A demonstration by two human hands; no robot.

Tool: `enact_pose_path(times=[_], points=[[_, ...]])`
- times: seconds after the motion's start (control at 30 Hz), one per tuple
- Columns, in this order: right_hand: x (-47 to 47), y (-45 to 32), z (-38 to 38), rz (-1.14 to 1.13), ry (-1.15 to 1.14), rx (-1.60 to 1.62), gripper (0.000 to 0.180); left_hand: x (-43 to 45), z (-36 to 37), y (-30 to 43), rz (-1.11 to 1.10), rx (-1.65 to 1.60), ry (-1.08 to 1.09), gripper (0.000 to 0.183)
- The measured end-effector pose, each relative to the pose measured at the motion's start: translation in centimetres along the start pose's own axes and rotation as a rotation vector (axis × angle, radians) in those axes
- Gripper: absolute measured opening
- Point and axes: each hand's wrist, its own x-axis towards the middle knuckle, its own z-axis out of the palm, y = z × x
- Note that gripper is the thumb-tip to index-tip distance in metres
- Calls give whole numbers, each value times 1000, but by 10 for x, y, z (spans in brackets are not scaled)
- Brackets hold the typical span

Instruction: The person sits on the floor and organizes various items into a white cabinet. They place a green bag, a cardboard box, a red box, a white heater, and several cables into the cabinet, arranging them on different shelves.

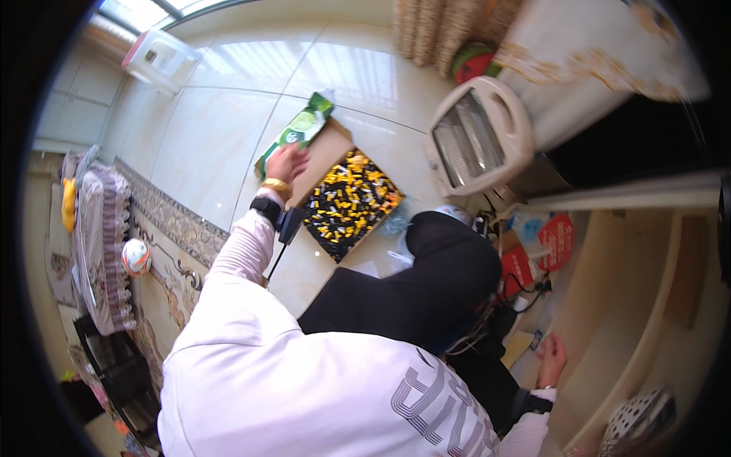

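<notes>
My left hand (288, 164) is at the lower end of a green-and-white printed carton flap (302, 127). Its fingers are loosely curled and blurred, and whether they touch the flap is unclear. Beside it, an open cardboard box (326, 157) on the floor holds many small yellow and black pieces (354, 200). My right hand (551, 360) is off to the right, close to a pale open compartment (605, 308) and a small blue-and-white packet (537, 339). Blur hides what its fingers do. Each wrist wears a black band.
A beige electric heater (482, 134) stands beyond the box to the right. Cables (517, 283) and red packaging (517, 268) crowd the compartment's near end. A white plastic stool (163, 60) stands far left on the tiled floor, and a ball (136, 257) is at the left.
</notes>
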Motion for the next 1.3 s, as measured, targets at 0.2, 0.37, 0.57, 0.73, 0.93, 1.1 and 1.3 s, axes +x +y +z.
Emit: enact_pose_path(times=[0.2,0.37,0.57,0.73,0.93,1.1,1.3], points=[[-45,-36,51,78,-206,-325,34,37,-162,-143,-333,20,439,49],[-50,-57,49,27,-315,-513,34,68,-171,-171,-456,-101,347,61],[-60,-106,62,166,-371,-566,36,102,-153,-192,-578,-34,410,65],[-58,-73,54,118,-397,-599,35,106,-134,-163,-98,909,799,69],[-68,-93,73,205,-428,-620,34,135,-102,-122,111,1394,542,80],[-73,-100,70,202,-444,-668,35,165,-90,-99,-116,1488,385,75],[-71,-93,65,215,-461,-632,33,188,-104,-122,-100,1503,285,22]])
